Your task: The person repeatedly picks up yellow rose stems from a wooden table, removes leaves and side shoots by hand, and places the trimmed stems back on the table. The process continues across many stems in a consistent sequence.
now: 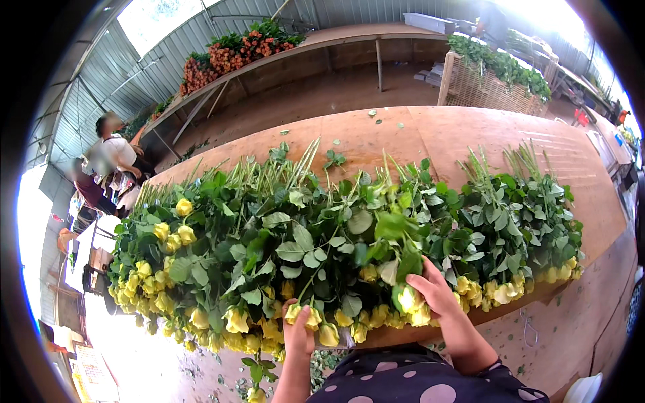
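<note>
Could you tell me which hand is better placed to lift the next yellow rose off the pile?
Probably the right hand: it already rests on a yellow rose; the left hand sits at the pile's edge.

Bright daylight, flooding in from the open left side and the translucent roof panel top left; both blown out to white glare. Soft shadows under the long wooden benches. Heavy fisheye bending, black vignette at corners. Distant people blurred.

This was a flower-packing shed with corrugated metal walls. Cut yellow roses lay heaped along a long plywood surface. Orange roses were piled on another behind.
</note>
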`<state>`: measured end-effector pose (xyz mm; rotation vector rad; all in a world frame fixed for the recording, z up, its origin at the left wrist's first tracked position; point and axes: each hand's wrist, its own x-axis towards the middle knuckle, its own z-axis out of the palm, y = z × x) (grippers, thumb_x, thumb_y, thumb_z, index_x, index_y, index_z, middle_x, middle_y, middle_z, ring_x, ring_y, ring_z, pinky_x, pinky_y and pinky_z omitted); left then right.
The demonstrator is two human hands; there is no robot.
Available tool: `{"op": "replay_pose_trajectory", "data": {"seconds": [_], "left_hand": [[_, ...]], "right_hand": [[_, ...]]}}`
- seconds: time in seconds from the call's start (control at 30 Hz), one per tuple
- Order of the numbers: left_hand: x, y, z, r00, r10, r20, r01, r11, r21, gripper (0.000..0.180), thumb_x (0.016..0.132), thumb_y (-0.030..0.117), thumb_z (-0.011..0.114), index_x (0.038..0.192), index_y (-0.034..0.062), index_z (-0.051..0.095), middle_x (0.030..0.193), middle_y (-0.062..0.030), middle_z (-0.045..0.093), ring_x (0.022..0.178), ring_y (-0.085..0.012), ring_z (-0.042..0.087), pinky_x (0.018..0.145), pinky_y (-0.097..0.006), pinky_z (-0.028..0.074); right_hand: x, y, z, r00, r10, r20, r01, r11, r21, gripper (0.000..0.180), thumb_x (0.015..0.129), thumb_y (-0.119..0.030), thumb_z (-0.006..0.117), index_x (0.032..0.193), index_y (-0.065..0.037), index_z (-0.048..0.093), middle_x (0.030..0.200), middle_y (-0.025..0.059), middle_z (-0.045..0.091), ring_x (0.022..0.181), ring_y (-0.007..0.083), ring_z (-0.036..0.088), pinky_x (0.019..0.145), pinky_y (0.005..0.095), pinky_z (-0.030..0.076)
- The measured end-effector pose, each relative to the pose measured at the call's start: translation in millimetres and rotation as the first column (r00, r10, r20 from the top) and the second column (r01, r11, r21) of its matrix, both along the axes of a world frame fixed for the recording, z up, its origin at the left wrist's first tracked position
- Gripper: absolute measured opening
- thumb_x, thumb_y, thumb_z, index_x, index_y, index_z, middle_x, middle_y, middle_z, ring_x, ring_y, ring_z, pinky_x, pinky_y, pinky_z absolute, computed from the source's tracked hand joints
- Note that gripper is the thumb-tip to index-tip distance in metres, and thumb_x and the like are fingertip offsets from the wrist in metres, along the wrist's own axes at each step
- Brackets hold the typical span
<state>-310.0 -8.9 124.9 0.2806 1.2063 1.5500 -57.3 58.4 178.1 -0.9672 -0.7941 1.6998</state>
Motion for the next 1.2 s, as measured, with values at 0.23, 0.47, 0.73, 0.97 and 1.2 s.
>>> {"op": "replay_pose_trajectory", "data": {"seconds": [0.23,0.47,0.73,0.97,1.2], "left_hand": [[23.6,-5.6,-6.9,0.492,-0.289,-0.821,0.418,0.906,-0.068,0.039,0.066,0.008,0.065,0.1,0.0065,0.045,0.092,-0.0113,0.045,0.086,-0.0233,0.047,0.073,-0.03,0.041],[58.0,9.0,28.2,0.185,-0.501,-0.845,0.55,0.766,-0.334,0.038,0.062,0.012,0.064,0.098,0.0131,0.053,0.108,-0.0215,0.035,0.107,-0.0376,0.034,0.09,-0.036,0.032],[-4.5,-13.8,-12.9,0.124,-0.468,-0.875,0.228,0.871,-0.434,0.027,0.071,0.022,0.056,0.095,0.0094,0.053,0.097,-0.0192,0.038,0.083,-0.036,0.047,0.069,-0.039,0.04],[17.2,-20.1,-17.3,0.139,-0.579,-0.803,0.098,0.815,-0.571,0.047,0.062,0.022,0.066,0.1,0.0091,0.041,0.097,-0.0194,0.035,0.082,-0.0396,0.045,0.07,-0.041,0.04],[-15.1,-8.2,6.6,0.883,-0.373,-0.285,0.273,0.902,-0.333,0.036,0.069,0.003,0.058,0.098,0.0088,0.038,0.08,-0.0068,0.048,0.064,-0.0168,0.053,0.053,-0.027,0.047]], "right_hand": [[8.4,-4.3,-20.9,0.052,-0.194,0.98,-0.361,0.911,0.2,0.067,0.076,-0.022,0.053,0.127,-0.002,0.014,0.091,0.0208,0.052,0.075,0.0345,0.051,0.071,0.0383,0.042],[-51.0,14.6,-50.3,0.635,0.283,0.719,-0.333,0.94,-0.075,0.057,0.074,-0.014,0.051,0.124,-0.007,0.026,0.096,0.0171,0.051,0.072,0.0256,0.054,0.07,0.0336,0.043],[18.3,17.0,-5.2,0.362,-0.258,0.896,-0.255,0.897,0.361,0.042,0.072,0.003,0.042,0.114,-0.003,0.042,0.094,0.0153,0.047,0.074,0.0253,0.051,0.067,0.0315,0.044],[-52.3,-4.5,-16.4,0.321,-0.511,0.797,-0.312,0.738,0.599,0.035,0.063,-0.002,0.053,0.097,-0.009,0.052,0.097,0.014,0.047,0.089,0.0304,0.044,0.075,0.0367,0.038],[-117.6,-5.5,-93.3,0.057,0.328,0.943,-0.569,0.787,-0.239,0.077,0.068,-0.023,0.057,0.125,0.005,0.014,0.105,0.023,0.046,0.099,0.032,0.047,0.08,0.0342,0.039]]}}
